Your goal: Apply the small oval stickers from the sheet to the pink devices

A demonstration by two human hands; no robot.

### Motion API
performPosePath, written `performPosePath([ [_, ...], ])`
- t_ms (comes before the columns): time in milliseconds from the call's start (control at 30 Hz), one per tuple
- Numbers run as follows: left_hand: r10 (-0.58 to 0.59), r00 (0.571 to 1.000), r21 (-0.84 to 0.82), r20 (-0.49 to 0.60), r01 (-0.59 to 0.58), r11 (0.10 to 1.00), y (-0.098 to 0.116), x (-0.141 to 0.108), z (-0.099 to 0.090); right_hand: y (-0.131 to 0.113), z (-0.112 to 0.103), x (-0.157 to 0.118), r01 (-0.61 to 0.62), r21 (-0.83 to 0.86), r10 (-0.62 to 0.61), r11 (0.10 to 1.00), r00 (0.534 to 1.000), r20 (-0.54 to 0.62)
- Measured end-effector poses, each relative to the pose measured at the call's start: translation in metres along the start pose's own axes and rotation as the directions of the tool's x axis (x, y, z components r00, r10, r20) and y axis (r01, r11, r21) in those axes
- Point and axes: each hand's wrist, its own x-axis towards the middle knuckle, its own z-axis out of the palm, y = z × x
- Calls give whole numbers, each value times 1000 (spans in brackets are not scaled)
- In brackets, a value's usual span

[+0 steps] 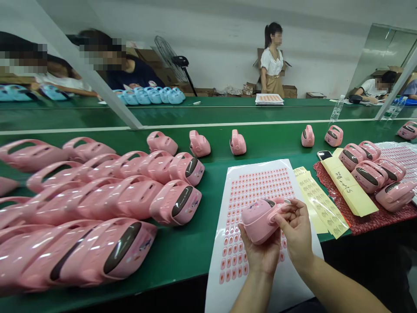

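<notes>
A glossy pink plastic housing with a handle (257,221) rests in my left hand (262,252), whose fingers wrap round its underside. It is held above a white sheet (260,287) printed with rows of small pink stickers (265,180). My right hand (296,230) is at the housing's right side, thumb and fingers pinched together near the handle. What, if anything, lies between those fingertips is too small to make out. The housing's dark window shows partly at its top.
Rows of pink housings (137,198) fill the left of the green table (182,256). Yellow sticker sheets (321,202), a phone (324,155), red bubble wrap (361,221) and more housings (369,176) lie right. Bottles, blue housings (153,95) and several people are beyond.
</notes>
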Motion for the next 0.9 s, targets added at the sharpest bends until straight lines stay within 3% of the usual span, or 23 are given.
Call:
performPosePath([
  [133, 12, 996, 14, -93, -11, 1000, -3, -4, 3, 6, 1, -2, 89, -58, -88, 994, 996, 20],
  [267, 7, 999, -18, -53, -8, 1000, -2, -4, 1, 6, 0, -3, 148, -160, -138, 976, 988, 72],
  [333, -8, 999, -29, -37, 7, 1000, -3, -5, 3, 7, -1, -4, 260, -259, -247, 930, 966, 81],
  [400, -45, 999, -41, -24, 44, 998, -4, -7, 6, 8, -4, -6, 468, -380, -449, 798, 882, 144],
  [467, -85, 996, -48, -6, 85, 995, -4, -10, 9, 8, -9, -7, 669, -457, -614, 586, 735, 288],
  [533, -112, 994, -49, 12, 112, 992, -2, -13, 12, 5, -17, -6, 781, -478, -661, 403, 609, 437],
  [633, -118, 993, -44, 21, 118, 992, 0, -15, 13, -2, -27, 0, 840, -483, -621, 249, 521, 586],
  [733, -101, 995, -52, 3, 101, 994, 0, -15, 13, -8, -32, 9, 881, -430, -591, 198, 457, 665],
  [800, -80, 997, -49, -21, 79, 996, -1, -15, 13, -10, -32, 12, 886, -400, -605, 233, 454, 654],
  [833, -71, 997, -42, -34, 70, 997, -2, -15, 14, -10, -32, 12, 876, -395, -616, 276, 477, 628],
  [900, -59, 997, -27, -58, 57, 998, -3, -15, 14, -10, -29, 11, 818, -398, -607, 416, 575, 548],
])
